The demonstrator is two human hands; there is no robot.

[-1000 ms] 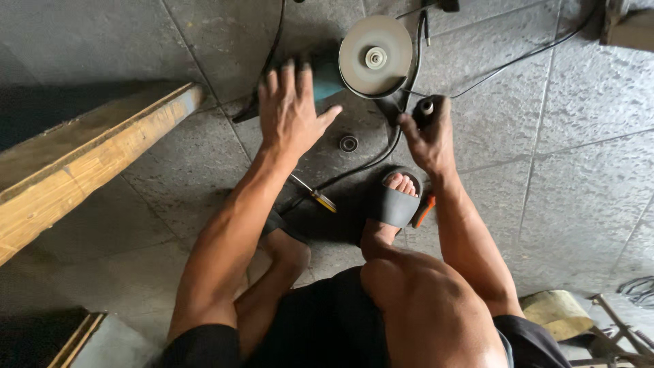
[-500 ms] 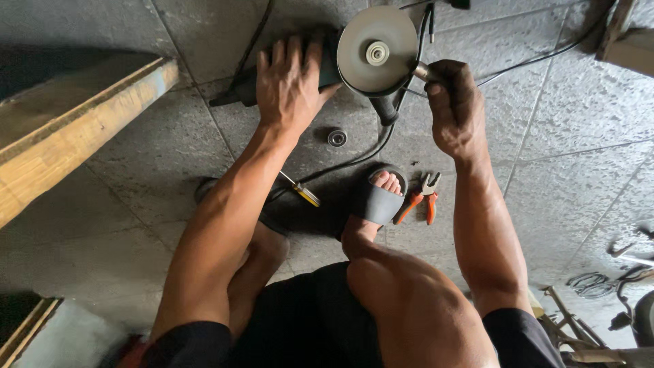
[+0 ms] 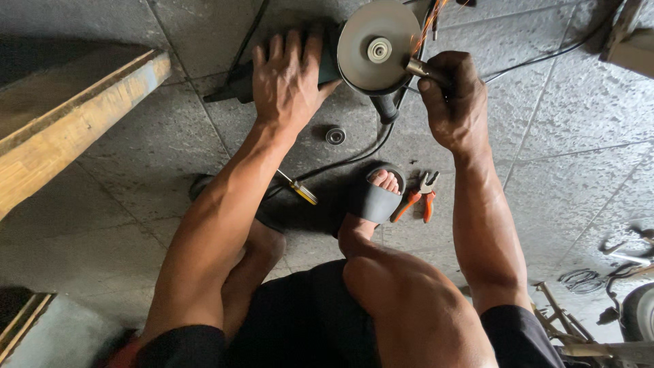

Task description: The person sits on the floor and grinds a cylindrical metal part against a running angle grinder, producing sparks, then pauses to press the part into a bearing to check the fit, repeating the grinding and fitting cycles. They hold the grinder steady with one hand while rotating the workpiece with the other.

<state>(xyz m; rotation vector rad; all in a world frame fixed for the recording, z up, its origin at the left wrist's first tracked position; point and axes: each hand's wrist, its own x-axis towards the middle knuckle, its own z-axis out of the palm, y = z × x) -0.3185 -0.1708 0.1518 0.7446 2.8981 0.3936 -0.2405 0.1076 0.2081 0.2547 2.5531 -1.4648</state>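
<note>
- The angle grinder (image 3: pixel 320 58) lies on the stone floor (image 3: pixel 558 136) with its disc (image 3: pixel 378 46) face up; everything below is placed from that disc.
- Left hand (image 3: pixel 289 82): spread flat, fingers wide, pressing down on the grinder body just left of the disc. A second ago it sat there the same way, so its hold has not changed.
- Right hand (image 3: pixel 453 99): closed around a short metal rod (image 3: pixel 417 68), whose tip now touches the disc's right edge. A second ago this hand was lower and clear of the disc, closed on a dark handle-like thing.
- New at this moment: orange sparks (image 3: pixel 429 20) fly up from the right of the disc, none showing earlier. I judge the disc is spinning and grinding the piece.
- Below the disc lie a small metal ring (image 3: pixel 335 136), a yellow-handled screwdriver (image 3: pixel 298 188), and orange pliers (image 3: pixel 419 197) just beside the sandalled foot (image 3: pixel 378 194).
- Far left of the disc stands a wooden beam (image 3: pixel 75 123).
</note>
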